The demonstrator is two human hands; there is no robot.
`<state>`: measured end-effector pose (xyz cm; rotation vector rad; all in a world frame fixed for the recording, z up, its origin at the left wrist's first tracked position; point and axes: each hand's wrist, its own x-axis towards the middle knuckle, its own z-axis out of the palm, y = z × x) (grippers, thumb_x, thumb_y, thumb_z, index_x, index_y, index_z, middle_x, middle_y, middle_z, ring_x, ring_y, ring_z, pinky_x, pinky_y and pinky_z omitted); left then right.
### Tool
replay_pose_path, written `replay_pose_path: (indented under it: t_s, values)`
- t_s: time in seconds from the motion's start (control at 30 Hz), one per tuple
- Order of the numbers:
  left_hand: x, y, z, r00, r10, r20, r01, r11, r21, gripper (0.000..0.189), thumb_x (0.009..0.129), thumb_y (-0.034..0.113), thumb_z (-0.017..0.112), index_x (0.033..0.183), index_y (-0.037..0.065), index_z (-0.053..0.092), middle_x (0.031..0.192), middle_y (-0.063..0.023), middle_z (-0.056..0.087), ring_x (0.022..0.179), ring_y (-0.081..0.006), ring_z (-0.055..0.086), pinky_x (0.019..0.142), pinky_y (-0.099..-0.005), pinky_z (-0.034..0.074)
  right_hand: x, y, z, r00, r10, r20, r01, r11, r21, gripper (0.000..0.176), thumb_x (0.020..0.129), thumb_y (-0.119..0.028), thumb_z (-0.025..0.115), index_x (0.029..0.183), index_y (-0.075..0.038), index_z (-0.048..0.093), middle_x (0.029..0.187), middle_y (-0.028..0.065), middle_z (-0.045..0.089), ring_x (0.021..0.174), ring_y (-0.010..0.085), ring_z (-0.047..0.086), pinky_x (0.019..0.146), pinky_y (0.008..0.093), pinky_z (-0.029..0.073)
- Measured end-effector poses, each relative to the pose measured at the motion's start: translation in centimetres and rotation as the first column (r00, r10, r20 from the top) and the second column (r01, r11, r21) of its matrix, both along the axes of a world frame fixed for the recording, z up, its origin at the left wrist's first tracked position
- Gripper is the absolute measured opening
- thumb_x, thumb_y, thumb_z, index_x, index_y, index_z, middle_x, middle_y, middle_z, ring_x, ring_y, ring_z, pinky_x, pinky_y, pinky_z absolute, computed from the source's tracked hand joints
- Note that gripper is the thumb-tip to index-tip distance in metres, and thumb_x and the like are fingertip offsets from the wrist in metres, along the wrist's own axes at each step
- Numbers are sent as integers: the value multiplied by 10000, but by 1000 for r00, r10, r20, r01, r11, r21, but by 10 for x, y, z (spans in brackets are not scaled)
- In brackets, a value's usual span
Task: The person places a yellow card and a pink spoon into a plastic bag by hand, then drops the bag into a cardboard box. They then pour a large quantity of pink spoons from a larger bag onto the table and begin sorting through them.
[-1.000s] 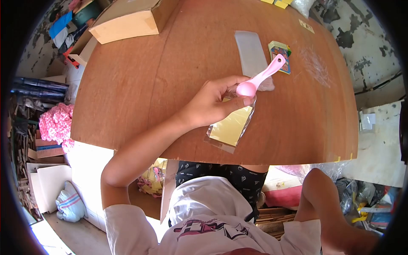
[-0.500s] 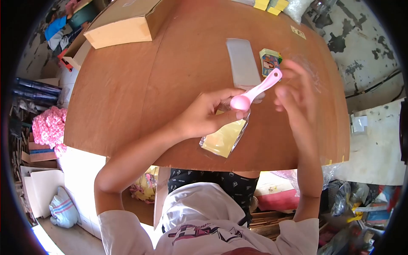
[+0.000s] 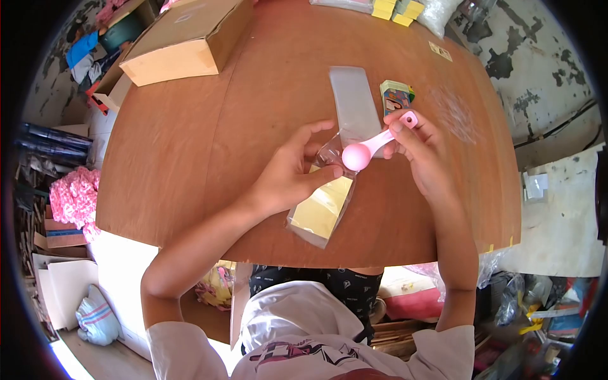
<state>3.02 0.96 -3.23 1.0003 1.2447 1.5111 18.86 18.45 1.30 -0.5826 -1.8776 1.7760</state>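
A pink measuring spoon [image 3: 357,156] with a round bowl and a hole in its handle is pinched by the handle in my right hand [image 3: 419,149]. Its bowl is at the mouth of a clear plastic bag [image 3: 330,154], which contains a yellow card [image 3: 322,204]. My left hand [image 3: 288,171] grips the upper part of this bag, thumb across its near side and index finger stretched out. Just beyond lies a stack of flat clear bags [image 3: 356,101]. A stack of small printed cards [image 3: 396,96] sits near my right fingers, partly hidden by them.
On the brown table [image 3: 171,177] a cardboard box [image 3: 171,60] stands at the back left. Yellow stacks [image 3: 396,9] and a white plastic bag [image 3: 436,14] are at the far edge. Thin clear plastic [image 3: 456,114] lies to the right.
My right hand has come in from the right and taken the spoon's handle. The left fingers have loosened from the spoon, while the bag with the yellow card has shifted slightly left and nearer.
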Motion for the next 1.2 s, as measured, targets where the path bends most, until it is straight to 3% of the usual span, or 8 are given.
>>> replay_pose_path:
  t_s: [0.13, 0.2, 0.33, 0.4, 0.53, 0.67, 0.83, 1.2]
  values:
    - [0, 0, 0, 1000, -18, 10, 18, 1000, 0, 686, 897, -15, 676, 1463, 15, 291, 1073, -159, 688, 990, -167, 667, 834, -286, 547, 4, 10, -6, 997, -5, -78, -4, 994, -111, 200, 937, -223, 643, 978, -28, 655, 820, 26, 615, 694, 110, 600, 643, 264, 485]
    - [1, -1, 8, 999, 50, 9, -49, 997, -64, 676, 884, -31, 686, 1448, 12, 316, 994, -143, 708, 942, -155, 677, 812, -264, 543, 10, 18, -6, 970, 122, -209, -192, 915, -355, 215, 924, -242, 618, 942, -29, 643, 803, 40, 606, 711, 130, 605, 647, 270, 481]
    - [-1, -1, 1, 986, 106, -130, -103, 994, 26, 676, 859, -6, 727, 1428, 6, 361, 948, -121, 719, 931, -106, 658, 760, -245, 520, 17, -1, 7, 962, 274, 0, -253, 890, -378, 216, 919, -211, 597, 961, -6, 653, 715, 21, 558, 532, 128, 544, 518, 263, 453]
    - [1, -2, 3, 993, 76, -88, -72, 996, 45, 675, 853, -16, 731, 1425, 23, 374, 940, -101, 727, 937, -93, 654, 787, -237, 502, 10, -14, 7, 954, 299, -13, -299, 953, -41, 233, 944, -188, 575, 1033, 1, 676, 720, 16, 581, 474, 96, 501, 457, 254, 420]
    - [0, -3, 3, 982, 68, -179, -49, 993, 107, 715, 841, -98, 700, 1444, 12, 331, 975, -129, 711, 965, -150, 677, 836, -252, 524, 9, -28, 17, 950, 170, 263, -204, 973, 109, 245, 950, -175, 607, 1123, -17, 680, 902, 55, 694, 578, 60, 542, 514, 232, 425]
    - [-3, -3, 2, 953, 64, -297, -9, 983, 183, 715, 846, -107, 688, 1451, 10, 324, 1000, -134, 710, 1019, -159, 662, 882, -280, 515, 1, -30, -19, 989, 143, 38, -144, 875, 462, 288, 879, -172, 724, 1105, 2, 679, 903, 69, 693, 771, 87, 596, 669, 234, 452]
    - [-3, -6, 9, 959, 24, -283, 14, 991, 131, 751, 836, -87, 712, 1463, 20, 315, 1044, -145, 707, 1050, -147, 645, 912, -297, 508, 1, -34, -11, 979, 147, 139, -188, 918, 349, 223, 865, -149, 735, 1027, -4, 688, 873, 43, 695, 746, 70, 579, 637, 232, 435]
    - [-15, -6, 15, 904, -183, -386, 110, 973, -203, 640, 809, 64, 787, 1370, 24, 481, 953, -103, 723, 799, -78, 641, 668, -255, 505, 1, -38, 11, 938, 251, 238, -270, 962, 50, 79, 903, -73, 671, 915, 0, 643, 870, 45, 677, 828, 75, 629, 732, 232, 499]
